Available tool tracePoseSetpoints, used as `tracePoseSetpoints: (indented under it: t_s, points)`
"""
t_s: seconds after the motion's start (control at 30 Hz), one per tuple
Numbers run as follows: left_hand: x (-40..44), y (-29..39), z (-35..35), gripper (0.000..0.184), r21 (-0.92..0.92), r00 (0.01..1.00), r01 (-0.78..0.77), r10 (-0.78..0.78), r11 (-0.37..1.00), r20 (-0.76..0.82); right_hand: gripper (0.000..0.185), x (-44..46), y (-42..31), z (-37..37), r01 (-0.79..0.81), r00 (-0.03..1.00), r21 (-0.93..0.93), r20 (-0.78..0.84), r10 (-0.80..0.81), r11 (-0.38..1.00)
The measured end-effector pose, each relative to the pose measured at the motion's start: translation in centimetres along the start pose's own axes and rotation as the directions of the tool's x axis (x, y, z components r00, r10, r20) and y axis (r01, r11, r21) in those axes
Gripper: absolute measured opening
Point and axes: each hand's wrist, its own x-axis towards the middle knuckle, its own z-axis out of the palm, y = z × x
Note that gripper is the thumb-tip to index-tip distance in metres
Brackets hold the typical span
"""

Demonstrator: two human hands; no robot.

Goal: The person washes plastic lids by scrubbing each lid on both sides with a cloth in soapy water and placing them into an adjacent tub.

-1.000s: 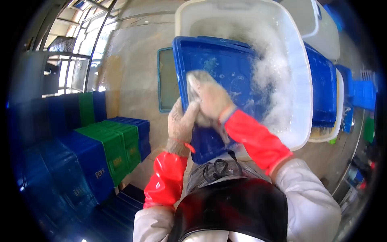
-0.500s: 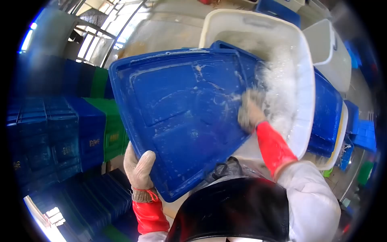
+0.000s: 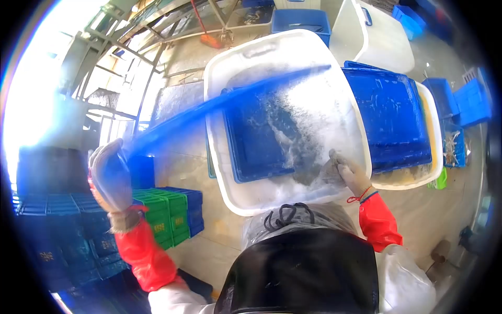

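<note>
A blue lid (image 3: pixel 209 104), blurred and seen nearly edge-on, slants over the white tub (image 3: pixel 219 178). My left hand (image 3: pixel 111 175), in a pale knit glove, grips its near left end. My right hand (image 3: pixel 349 175), gloved too, is closed on a grey cloth (image 3: pixel 328 174) at the tub's lower right, close to the foam. Inside the tub another blue lid (image 3: pixel 256 141) lies partly under sudsy water (image 3: pixel 319 115).
Right of the tub, wet blue lids (image 3: pixel 387 115) rest on a second white tub (image 3: pixel 436 141). Green crates (image 3: pixel 164 217) and blue crates (image 3: pixel 68 235) stand at left. An empty-looking white bin (image 3: pixel 376 42) and a blue bin (image 3: pixel 300 22) stand beyond.
The lid in my left hand has swung up and left from lying broad side up to nearly edge-on. My right hand with the cloth has come off it, down to the tub's near right side.
</note>
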Motion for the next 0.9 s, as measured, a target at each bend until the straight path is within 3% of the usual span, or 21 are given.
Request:
tracePoseSetpoints:
  t_s: [0.07,0.1,0.13,0.17,0.23,0.27,0.3,0.33,0.37,0.4,0.43,0.47,0.53,0.6,0.67,0.7,0.77,0.8,0.83,0.87,0.9]
  points:
    - [-1.1,-4.8,3.6,0.036,-0.282,0.986,-0.015,-0.032,0.959,-0.163,0.043,0.3,-1.2,0.8,0.2,0.98,-0.037,0.026,-0.199,0.979]
    - [-1.4,-4.1,5.7,0.037,-0.348,0.98,0.041,-0.105,0.937,-0.167,0.043,0.8,-4.1,2.0,0.066,0.995,0.009,0.08,-0.067,0.998]
    - [-2.0,-2.6,8.3,0.038,-0.415,0.97,0.096,-0.178,0.905,-0.163,0.039,1.5,-8.2,3.6,-0.011,0.951,0.303,0.298,-0.083,0.953]
    - [-3.5,-2.6,10.7,0.042,-0.404,0.965,0.216,-0.258,0.889,-0.051,0.038,3.0,-8.3,6.3,-0.096,0.93,0.477,0.355,-0.092,0.873]
    - [-8.6,-3.1,15.6,0.048,-0.647,0.824,0.533,-0.509,0.545,0.249,0.041,4.8,-12.0,11.4,0.075,0.846,0.372,0.468,-0.256,0.925]
    - [-10.7,-2.1,17.5,0.047,-0.755,0.765,0.582,-0.518,0.301,0.383,0.043,5.6,-13.9,14.0,0.172,0.788,0.336,0.517,-0.334,0.926]
    - [-12.9,-1.1,19.4,0.047,-0.792,0.69,0.609,-0.515,0.033,0.508,0.045,5.3,-14.8,17.5,0.448,0.766,0.273,0.373,-0.523,0.851]
    - [-14.8,0.4,20.7,0.045,-0.814,0.705,0.578,-0.471,-0.051,0.53,0.047,5.7,-14.7,21.1,0.589,0.702,0.25,0.312,-0.64,0.768]
    - [-17.7,-0.3,21.6,0.046,-0.722,0.774,0.602,-0.472,0.34,0.422,0.047,5.9,-15.4,23.3,0.684,0.642,0.165,0.327,-0.693,0.711]
    - [-18.0,0.6,21.0,0.048,-0.699,0.691,0.668,-0.563,0.257,0.453,0.055,6.4,-17.4,23.6,0.543,0.692,-0.122,0.626,-0.36,0.831]
    - [-18.3,1.5,20.3,0.05,-0.678,0.597,0.717,-0.645,0.162,0.477,0.051,9.0,-14.2,25.3,0.643,0.693,-0.173,0.547,-0.47,0.746]
    - [-16.0,3.4,18.1,0.053,-0.678,0.303,0.622,-0.678,-0.393,0.67,0.048,11.6,-11.0,26.9,0.722,0.671,-0.232,0.462,-0.58,0.651]
    - [-17.7,-0.6,15.4,0.056,-0.654,0.438,0.698,-0.547,-0.293,0.713,0.044,15.3,-8.8,25.2,0.635,0.76,-0.251,0.37,-0.534,0.73]
    - [-16.9,-1.9,12.6,0.054,-0.626,0.443,0.771,-0.606,-0.119,0.66,0.038,17.6,-1.5,21.1,0.222,0.975,-0.221,0.067,-0.213,0.949]
    - [-16.5,-4.1,12.2,0.05,-0.6,0.409,0.789,-0.615,-0.132,0.674,0.037,17.3,6.1,16.6,-0.159,0.976,-0.212,-0.18,0.121,0.964]
    - [-16.3,-5.2,12.8,0.05,-0.589,0.38,0.793,-0.626,-0.159,0.681,0.042,15.5,7.8,15.7,-0.116,0.993,-0.501,-0.09,0.082,0.858]
    - [-15.2,-7.2,15.3,0.046,-0.588,0.371,0.765,-0.566,-0.263,0.736,0.053,12.0,11.1,14.0,0.083,0.996,-0.914,0.091,0.001,0.398]
    - [-14.6,-7.7,17.0,0.042,-0.529,0.326,0.83,-0.614,-0.179,0.719,0.058,10.1,8.6,15.3,0.127,0.986,-0.918,0.156,0.049,0.375]
    - [-14.0,-7.7,19.0,0.039,-0.57,0.401,0.81,-0.578,-0.138,0.71,0.063,8.1,5.5,16.8,0.173,0.971,-0.918,0.22,0.097,0.357]
    - [-13.8,-7.7,20.3,0.037,-0.524,0.372,0.843,-0.575,-0.119,0.729,0.068,7.3,-1.2,21.0,-0.222,0.904,-0.833,0.018,0.427,0.506]
    - [-14.0,-7.7,21.9,0.037,-0.521,0.386,0.85,-0.584,-0.075,0.714,0.067,6.6,-2.3,23.7,-0.077,0.958,-0.77,0.12,0.262,0.633]
